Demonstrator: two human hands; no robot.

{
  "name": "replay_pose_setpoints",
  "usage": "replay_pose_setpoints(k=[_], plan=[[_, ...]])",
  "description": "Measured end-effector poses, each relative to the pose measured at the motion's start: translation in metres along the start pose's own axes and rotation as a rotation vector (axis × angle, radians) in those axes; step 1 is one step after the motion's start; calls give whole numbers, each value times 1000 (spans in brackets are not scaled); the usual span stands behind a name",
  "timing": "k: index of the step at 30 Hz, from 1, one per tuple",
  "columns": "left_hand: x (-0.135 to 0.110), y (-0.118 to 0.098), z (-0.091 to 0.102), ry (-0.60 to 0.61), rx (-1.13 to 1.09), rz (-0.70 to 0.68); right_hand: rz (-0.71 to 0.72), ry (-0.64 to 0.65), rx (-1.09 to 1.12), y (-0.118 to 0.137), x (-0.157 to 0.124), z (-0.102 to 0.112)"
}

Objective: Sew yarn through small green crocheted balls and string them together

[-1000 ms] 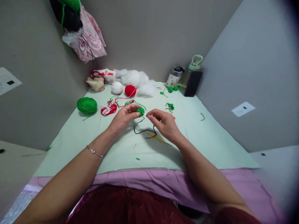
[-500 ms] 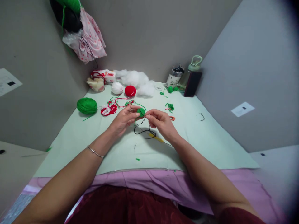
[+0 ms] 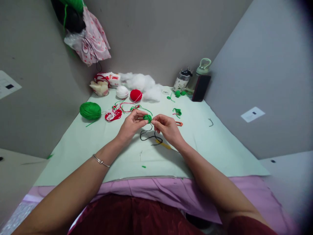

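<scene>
My left hand (image 3: 130, 125) pinches a small green crocheted piece (image 3: 147, 117) above the pale green mat (image 3: 85, 143). My right hand (image 3: 166, 129) is closed right beside that piece, fingertips pinched on a thin needle with black thread (image 3: 148, 135) trailing in a loop onto the mat. A yellow-handled hook (image 3: 163, 145) lies on the mat under my right wrist. A silver bracelet sits on my left wrist.
A green yarn ball (image 3: 90, 110) lies at the left; red and white scraps (image 3: 113, 114), a white ball (image 3: 122, 92), a red ball (image 3: 136, 95) and white stuffing (image 3: 144, 83) sit farther back. A jar, bottle (image 3: 200, 73) and dark box stand back right. Grey walls enclose three sides.
My right hand has moved left, from a needle's length away to right against the green piece. The black thread loop has shifted slightly. My left hand has stayed nearly still.
</scene>
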State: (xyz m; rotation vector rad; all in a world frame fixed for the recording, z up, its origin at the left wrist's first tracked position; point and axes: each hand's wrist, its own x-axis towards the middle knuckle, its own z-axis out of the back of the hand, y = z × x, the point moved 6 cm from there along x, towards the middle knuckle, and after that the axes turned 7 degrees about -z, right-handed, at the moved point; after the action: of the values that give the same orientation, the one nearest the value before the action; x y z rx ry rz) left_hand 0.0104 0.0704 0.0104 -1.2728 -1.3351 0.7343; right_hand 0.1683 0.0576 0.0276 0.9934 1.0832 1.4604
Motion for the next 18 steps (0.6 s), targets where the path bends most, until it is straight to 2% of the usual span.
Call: replay_pose_setpoints(k=[6,9,11,14,16,18], plan=[[-1,2,-3,16,134,-59,-17,88,42,-4,-1,-4],[-2,2,-7,28,150,-85,31,114,-54,2,-7,-7],[-3,2,-8,32,162,-85,78,75,-236,6,-10,-7],[-5,2,-10,43,210,-76,172,-50,-523,12,-13,-6],[-5,1,-11,46,238,-88,255,-124,-586,19,-15,-5],[-5,-1,-11,56,260,-114,331,-176,-519,28,-18,-1]])
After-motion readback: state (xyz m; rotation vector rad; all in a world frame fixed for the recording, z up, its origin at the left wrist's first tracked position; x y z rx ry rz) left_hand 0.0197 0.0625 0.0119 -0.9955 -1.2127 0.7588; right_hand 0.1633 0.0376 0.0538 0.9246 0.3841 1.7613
